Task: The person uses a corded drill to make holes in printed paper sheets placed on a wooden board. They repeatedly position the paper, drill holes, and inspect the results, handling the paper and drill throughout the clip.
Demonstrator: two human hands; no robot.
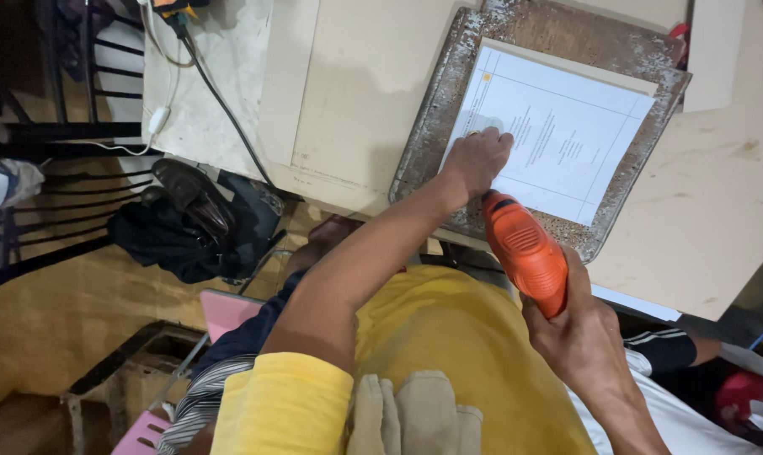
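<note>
Right hand (585, 337) grip closed around orange drill (526, 251); left hand (476, 158) pressed flat, open, on white sheet (567, 135) just ahead of the drill.

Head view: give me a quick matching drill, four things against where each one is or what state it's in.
Things:
1. orange power drill
2. white printed paper sheet
3. black cable
4. pink plastic stool

Places or states:
A. runs across the pale tabletop
B. gripped in the right hand
C. down on the floor, beside the person's leg
D. pressed flat by the left hand on a worn board

Pairs: 1-B, 2-D, 3-A, 4-C
</note>
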